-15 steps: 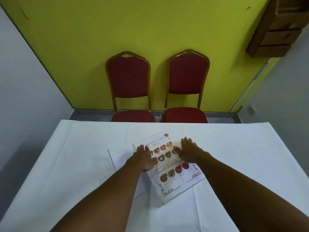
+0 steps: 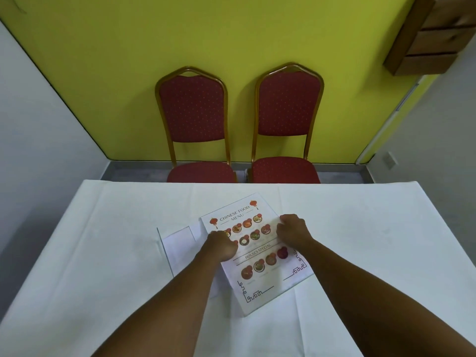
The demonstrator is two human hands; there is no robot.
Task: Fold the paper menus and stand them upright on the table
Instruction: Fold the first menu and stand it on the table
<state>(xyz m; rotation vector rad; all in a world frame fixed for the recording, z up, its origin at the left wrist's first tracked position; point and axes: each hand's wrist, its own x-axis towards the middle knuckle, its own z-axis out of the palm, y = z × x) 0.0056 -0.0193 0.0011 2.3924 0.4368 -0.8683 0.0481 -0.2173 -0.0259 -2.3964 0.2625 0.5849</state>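
Top menu [image 2: 260, 256] is lying flat, print side up, near centre of the white-clothed worktop [image 2: 103, 253], turned so its title end is pointing to approx 1 o'clock. It is overlapping other white sheets [image 2: 177, 243] which are sticking out at its 9 o'clock side; how many, cannot tell. No sheet is folded or standing yet, so task is judged at its start.

Left hand [image 2: 222, 244] is resting on the menu's left edge, knuckles up, fingers curled under; whether they are pinching the paper or only pressing it, cannot tell. Right hand [image 2: 292, 231] is sitting at the menu's right edge, towards 2 o'clock from the left hand, fingers bunched together at the paper's margin; actual nip on the edge is not visible either.

Risks, as judged:
- Menu is lying askew w/ hands at unequal heights along it, so a fold started here is likely running crooked; a crooked crease makes for a leaning or toppling stand.
- Sheets below are loose; lifting the top one may be dragging a second along, giving a double fold.
- Cloth is showing creases; pressing on it may be bunching it & softening the crease.

Two red chairs [image 2: 239, 124] at 12 o'clock are well apart from the work.
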